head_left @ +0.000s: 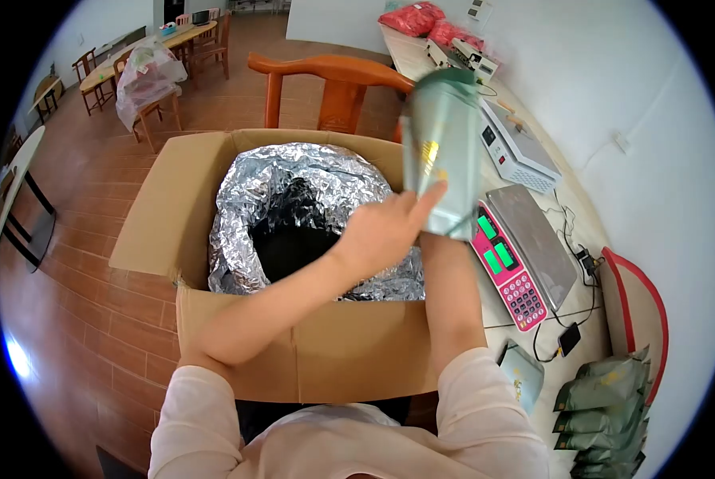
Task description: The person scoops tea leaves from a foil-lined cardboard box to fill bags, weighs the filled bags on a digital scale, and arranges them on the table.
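A green foil pouch [451, 152] with gold print is held upright above the box's right side. My left hand [384, 231] reaches across the box and is closed at the pouch's lower left edge, one finger lying on its front. My right forearm rises behind the pouch's bottom, and my right hand is hidden behind it, apparently holding it up. Below my left arm is a cardboard box [238, 339] with open flaps. Inside it is a crumpled silver foil liner [234, 199] around dark contents [294, 247].
To the right, a pink digital scale [507, 267] with lit displays stands on the counter, near a grey-topped device [519, 148]. Several green pouches [605, 399] are stacked front right; another pouch [523, 375] lies by my right arm. A wooden chair [333, 80] stands behind the box.
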The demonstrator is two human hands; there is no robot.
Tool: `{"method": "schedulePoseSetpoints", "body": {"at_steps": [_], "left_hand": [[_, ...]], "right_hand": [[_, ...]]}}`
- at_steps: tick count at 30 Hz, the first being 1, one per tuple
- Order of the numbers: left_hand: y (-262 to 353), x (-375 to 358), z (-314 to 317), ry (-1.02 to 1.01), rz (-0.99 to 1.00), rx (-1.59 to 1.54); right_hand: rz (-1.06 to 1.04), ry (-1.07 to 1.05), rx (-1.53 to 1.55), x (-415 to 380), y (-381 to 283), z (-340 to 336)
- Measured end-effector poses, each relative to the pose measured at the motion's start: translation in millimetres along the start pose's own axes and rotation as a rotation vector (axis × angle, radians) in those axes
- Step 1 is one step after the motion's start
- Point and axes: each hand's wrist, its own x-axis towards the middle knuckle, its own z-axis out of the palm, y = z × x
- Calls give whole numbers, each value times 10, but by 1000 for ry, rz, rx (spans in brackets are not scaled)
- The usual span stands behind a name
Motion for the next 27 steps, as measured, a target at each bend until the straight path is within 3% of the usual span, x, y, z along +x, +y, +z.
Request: {"method": "schedulePoseSetpoints", "body": {"at_steps": [5,8,10,12,14,16,17,18,20,22,23,25,27], "left_hand": [[-355,148,-507,112,-270,-54],[-459,182,-969,-113,-453,-223],[-490,107,-1090,-171,-445,-373],[-501,9,-1118,-121,-269,-323],[-468,-79,-1123,-6,-240,-261],[-484,-103,-1242,-25,-401,-197],[-379,88,-1435,-231,-688,-297],[-276,281,-1627,-451,-973,-333],[-732,-55,-1397,-453,-864,-500],[-1073,-273,-1137,-464,-905,-497],[-1252,-376,-988,-467,-983,-434],[-1804,-676,-638,-561,-952,-541],[-2077,-858,-440,-575,-981,-467]], "right_hand": [[-72,-182,-333,-146,-111,476],[-456,-499,-619,-662,-654,642],[-699,-442,-641,-941,-778,576],[-815,-477,-575,-1044,-807,449],[-798,-497,-283,-1113,-802,390],[-788,-472,-91,-1128,-807,291],[-803,-431,0,-1118,-817,241],[-758,-370,17,-1109,-795,248],[-665,-250,57,-1083,-748,264],[-381,-457,-430,-876,-607,274],[-194,-577,-434,-748,-421,301],[200,-742,-569,-549,-39,406],[359,-984,-694,-370,541,414]]}}
